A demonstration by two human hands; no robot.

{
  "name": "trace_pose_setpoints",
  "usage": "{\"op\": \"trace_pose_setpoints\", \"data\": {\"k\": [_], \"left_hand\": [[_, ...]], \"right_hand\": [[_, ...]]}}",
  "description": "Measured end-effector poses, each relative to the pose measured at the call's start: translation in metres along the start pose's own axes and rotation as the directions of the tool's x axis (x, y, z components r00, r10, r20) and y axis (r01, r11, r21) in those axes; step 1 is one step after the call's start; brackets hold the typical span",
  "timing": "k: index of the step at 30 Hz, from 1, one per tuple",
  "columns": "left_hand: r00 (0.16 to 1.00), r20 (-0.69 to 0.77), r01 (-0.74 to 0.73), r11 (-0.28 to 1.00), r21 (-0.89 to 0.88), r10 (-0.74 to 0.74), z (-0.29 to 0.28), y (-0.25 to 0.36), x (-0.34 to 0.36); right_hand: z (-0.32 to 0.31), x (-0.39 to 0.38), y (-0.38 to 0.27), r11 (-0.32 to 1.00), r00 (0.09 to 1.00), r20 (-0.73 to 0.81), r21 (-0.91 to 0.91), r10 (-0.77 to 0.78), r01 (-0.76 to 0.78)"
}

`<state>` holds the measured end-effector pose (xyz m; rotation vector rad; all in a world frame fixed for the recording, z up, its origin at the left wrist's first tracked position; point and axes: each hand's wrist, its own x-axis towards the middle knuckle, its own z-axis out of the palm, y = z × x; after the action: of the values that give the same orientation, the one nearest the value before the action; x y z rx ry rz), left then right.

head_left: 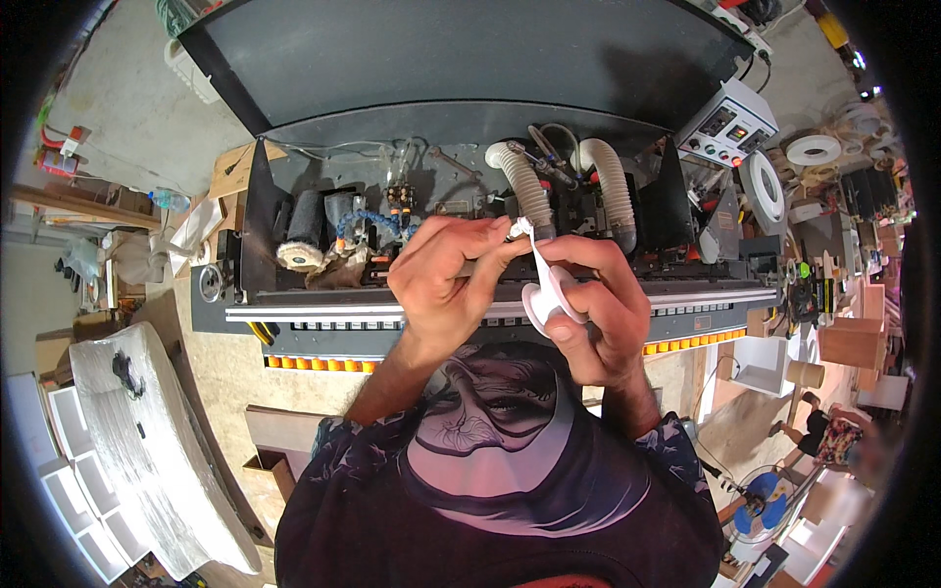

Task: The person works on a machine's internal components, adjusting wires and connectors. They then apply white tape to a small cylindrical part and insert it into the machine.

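Note:
My left hand (436, 279) pinches a small white bunched piece (520, 227) between thumb and fingers; whether something lies inside it is unclear. A white tape strip (538, 257) runs from it down to a small white spool (536, 304). The spool is gripped by my right hand (608, 323), thumb on its near side and fingers curled round it. Both hands are raised over the front rail (294, 313) of an open dark machine, with two ribbed hoses (609, 186) and various fittings behind them.
The machine's lid (461, 69) stands at the back, with a control box (726, 122) at its right. A wrapped panel (162, 451) lies at lower left. Tape rolls (814, 150), boards and boxes fill the right. Another person (814, 431) and a fan (763, 495) are at lower right.

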<state>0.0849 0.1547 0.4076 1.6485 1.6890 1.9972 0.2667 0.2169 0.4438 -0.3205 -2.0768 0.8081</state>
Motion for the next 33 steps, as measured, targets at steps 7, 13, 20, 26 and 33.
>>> {"op": "trace_pose_setpoints", "data": {"k": [7, 13, 20, 26, 33], "left_hand": [[0.974, 0.136, -0.200, 0.972, 0.124, 0.183, 0.001, 0.002, 0.005], [0.941, 0.270, -0.231, 0.971, 0.070, 0.204, 0.000, 0.006, 0.003], [0.941, 0.308, -0.099, 0.984, -0.148, 0.141, -0.001, 0.013, 0.006], [0.950, 0.303, 0.006, 0.967, -0.255, 0.074, -0.001, 0.012, 0.003], [0.975, 0.219, 0.027, 0.947, -0.321, 0.046, 0.002, 0.004, -0.002]], "right_hand": [[-0.006, 0.003, -0.002, 1.000, 1.000, 0.003, -0.002, 0.011, -0.011], [-0.030, 0.035, 0.008, 0.999, 0.984, 0.172, 0.019, -0.047, 0.044], [-0.024, 0.047, 0.035, 0.867, 0.976, 0.131, 0.448, 0.175, -0.216], [-0.009, 0.044, 0.045, 0.874, 0.987, 0.003, 0.465, 0.161, -0.144], [0.004, 0.037, 0.044, 0.902, 0.963, -0.111, 0.389, 0.247, -0.187]]}}
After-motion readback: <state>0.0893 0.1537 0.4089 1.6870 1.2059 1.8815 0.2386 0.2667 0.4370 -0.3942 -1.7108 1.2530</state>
